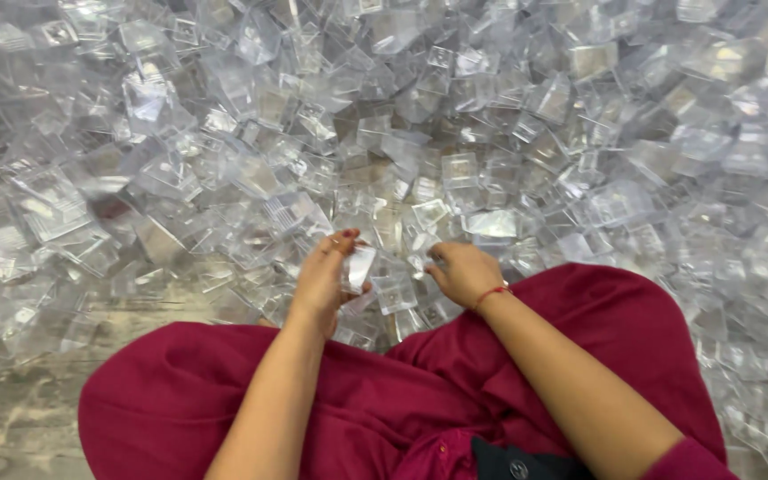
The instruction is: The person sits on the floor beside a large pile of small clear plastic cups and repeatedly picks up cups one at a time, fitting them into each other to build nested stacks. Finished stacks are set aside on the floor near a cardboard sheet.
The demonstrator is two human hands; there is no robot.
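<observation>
The left hand (324, 277) is closed around a small clear plastic box (359, 267), pinched at its fingertips. Just beside it, the right hand (464, 272), a red thread (491, 293) at its wrist, curls down into the heap of clear boxes (420, 160); I cannot tell whether it grips one.

Packing workroom floor, heaped clear plastic boxes (455, 169), bare concrete (20, 418)

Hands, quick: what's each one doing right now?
Left hand: closed on a clear plastic box.
Right hand: curled, reaching into the pile; grip cannot be told.
</observation>
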